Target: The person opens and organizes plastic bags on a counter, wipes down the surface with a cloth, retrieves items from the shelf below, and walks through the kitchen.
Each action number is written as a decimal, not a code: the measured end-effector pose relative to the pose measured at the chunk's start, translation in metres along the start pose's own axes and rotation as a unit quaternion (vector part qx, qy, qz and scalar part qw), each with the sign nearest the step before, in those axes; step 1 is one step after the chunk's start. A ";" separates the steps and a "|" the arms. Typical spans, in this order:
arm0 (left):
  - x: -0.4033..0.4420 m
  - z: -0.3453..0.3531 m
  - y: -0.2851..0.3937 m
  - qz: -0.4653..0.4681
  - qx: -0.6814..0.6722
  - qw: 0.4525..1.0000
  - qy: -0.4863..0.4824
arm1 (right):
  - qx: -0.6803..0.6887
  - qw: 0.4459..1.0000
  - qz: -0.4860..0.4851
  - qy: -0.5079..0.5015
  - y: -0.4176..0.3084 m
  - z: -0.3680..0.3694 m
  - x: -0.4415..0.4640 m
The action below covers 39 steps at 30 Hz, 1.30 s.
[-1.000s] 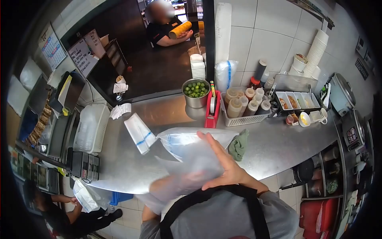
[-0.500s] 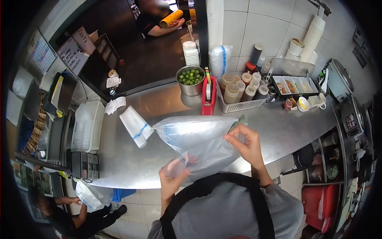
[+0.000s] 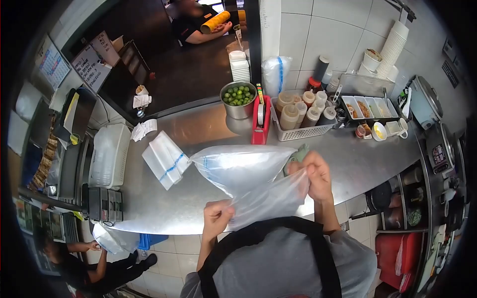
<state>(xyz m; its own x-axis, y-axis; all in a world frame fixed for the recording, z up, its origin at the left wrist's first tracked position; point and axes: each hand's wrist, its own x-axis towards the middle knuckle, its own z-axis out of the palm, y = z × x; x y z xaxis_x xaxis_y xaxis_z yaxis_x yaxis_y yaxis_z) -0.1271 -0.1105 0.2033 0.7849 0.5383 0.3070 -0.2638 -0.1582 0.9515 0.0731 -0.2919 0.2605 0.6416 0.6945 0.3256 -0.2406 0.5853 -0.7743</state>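
Observation:
A large clear plastic bag [image 3: 243, 166] lies puffed up over the front of the steel counter, its near edge stretched between my hands. My left hand [image 3: 216, 216] pinches the bag's near left side. On the right, my right hand [image 3: 316, 176] grips the other side, fingers closed on the film. A folded white bag with a blue stripe [image 3: 167, 161] touches the clear bag's left tip. Partly behind the bag and my right hand is a green cloth [image 3: 296, 155].
Behind the bag are a pot of green limes [image 3: 238, 100], a red tape dispenser [image 3: 260, 120] and a basket of bottles [image 3: 304, 133]. A white basket [image 3: 119, 161] stands left. One person [image 3: 198, 31] is beyond the opening, another [image 3: 84, 263] at lower left.
My hands came onto the bag's sides and now pull its near edge taut. The folded striped bag has spread and shifted slightly left. The view has tilted since the first frame.

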 end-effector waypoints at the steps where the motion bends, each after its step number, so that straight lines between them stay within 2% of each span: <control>1: 0.001 -0.001 -0.005 0.054 -0.020 0.998 0.038 | -0.006 0.997 0.050 -0.051 0.002 -0.007 -0.003; 2: 0.004 0.000 -0.001 0.108 -0.040 0.990 0.077 | -0.012 0.990 0.100 -0.102 0.001 -0.009 -0.003; 3: 0.012 -0.008 0.007 0.049 -0.144 0.988 0.007 | -0.106 0.972 0.071 -0.198 0.000 -0.008 -0.002; 4: 0.018 -0.005 0.014 0.071 -0.262 0.962 0.015 | -0.198 0.935 0.040 -0.290 -0.002 -0.004 0.002; 5: 0.023 0.000 0.020 0.090 -0.377 0.922 0.024 | -0.287 0.881 0.009 -0.377 -0.002 -0.002 0.005; 6: 0.026 0.003 0.023 0.108 -0.485 0.867 0.032 | -0.305 0.858 0.020 -0.412 0.001 -0.004 0.006; 7: 0.029 0.000 0.016 0.098 -0.557 0.822 -0.073 | -0.323 0.834 0.031 -0.446 0.008 -0.008 0.006; 8: 0.028 0.001 0.007 0.095 -0.602 0.784 -0.115 | -0.341 0.808 0.042 -0.478 0.011 -0.011 0.008; 10: 0.029 0.005 -0.009 0.090 -0.684 0.696 -0.200 | -0.150 0.873 -0.053 -0.461 -0.002 -0.012 0.017; 12: 0.036 -0.001 0.002 -0.011 -0.489 0.822 -0.292 | 0.054 0.908 -0.111 -0.399 -0.006 -0.014 0.016; 13: 0.040 -0.003 0.006 -0.064 -0.377 0.863 -0.329 | 0.159 0.916 -0.121 -0.347 -0.004 -0.015 0.009; 14: 0.048 0.002 0.005 -0.038 -0.343 0.849 -0.401 | 0.261 0.912 -0.128 -0.290 -0.001 -0.016 0.004; 15: 0.060 0.011 0.002 -0.011 -0.306 0.828 -0.470 | 0.261 0.917 -0.098 -0.284 0.001 -0.018 0.004; 16: 0.063 0.013 0.006 -0.003 -0.310 0.824 -0.474 | 0.263 0.922 -0.068 -0.276 0.003 -0.020 0.005; 17: 0.067 0.014 0.010 0.004 -0.315 0.821 -0.477 | 0.184 0.968 -0.048 -0.164 -0.003 -0.015 -0.010; 18: 0.067 0.007 0.027 -0.008 -0.362 0.834 -0.416 | 0.110 0.985 -0.031 -0.131 -0.008 -0.020 -0.012; 19: 0.069 0.000 0.037 -0.020 -0.408 0.842 -0.352 | 0.036 0.994 -0.009 -0.102 -0.014 -0.025 -0.013; 20: 0.074 -0.007 0.030 0.063 -0.426 0.849 -0.307 | -0.031 0.988 0.010 -0.154 -0.021 -0.038 -0.003; 21: 0.082 -0.015 0.032 0.123 -0.327 0.895 -0.277 | -0.098 0.974 0.029 -0.204 -0.026 -0.045 0.007; 22: 0.090 -0.023 0.034 0.176 -0.221 0.929 -0.237 | -0.114 0.982 0.017 -0.148 -0.026 -0.042 0.013; 23: 0.101 -0.030 0.051 0.197 0.010 0.960 -0.201 | -0.130 0.987 0.005 -0.090 -0.025 -0.033 0.019; 24: 0.108 -0.032 0.059 0.207 0.240 0.936 -0.153 | -0.146 0.989 -0.006 -0.032 -0.021 -0.025 0.025; 27: 0.114 -0.008 0.051 0.086 0.243 0.965 -0.048 | -0.343 0.932 -0.079 0.090 0.001 -0.008 0.048; 30: 0.113 -0.007 0.023 0.025 0.206 0.978 0.007 | -0.375 0.923 0.009 0.090 0.024 -0.010 0.050; 31: 0.109 -0.008 0.018 -0.007 0.178 0.984 0.003 | -0.412 0.910 0.006 0.058 0.039 -0.020 0.049; 34: 0.092 -0.011 -0.012 -0.019 0.157 0.987 -0.008 | -0.461 0.887 0.023 0.032 0.065 -0.035 0.039; 35: 0.087 -0.015 -0.026 -0.054 0.161 0.985 -0.009 | -0.481 0.873 0.081 0.022 0.068 -0.038 0.035; 36: 0.083 -0.019 -0.041 -0.090 0.163 0.982 -0.008 | -0.490 0.870 0.001 0.059 0.095 -0.049 0.029; 37: 0.080 -0.022 -0.053 -0.126 0.165 0.978 -0.007 | -0.502 0.862 -0.016 0.064 0.113 -0.057 0.025; 39: 0.079 -0.024 -0.069 -0.306 0.239 0.917 -0.093 | -0.517 0.854 -0.018 0.059 0.137 -0.065 0.022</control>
<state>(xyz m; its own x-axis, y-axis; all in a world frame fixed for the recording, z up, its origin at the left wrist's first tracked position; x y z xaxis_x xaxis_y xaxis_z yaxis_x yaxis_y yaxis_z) -0.0602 -0.0375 0.1614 0.7976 0.5042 -0.3312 0.4987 -0.2423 0.8322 0.1014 -0.2239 0.1265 0.7189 0.6010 0.3492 0.5126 -0.1191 -0.8504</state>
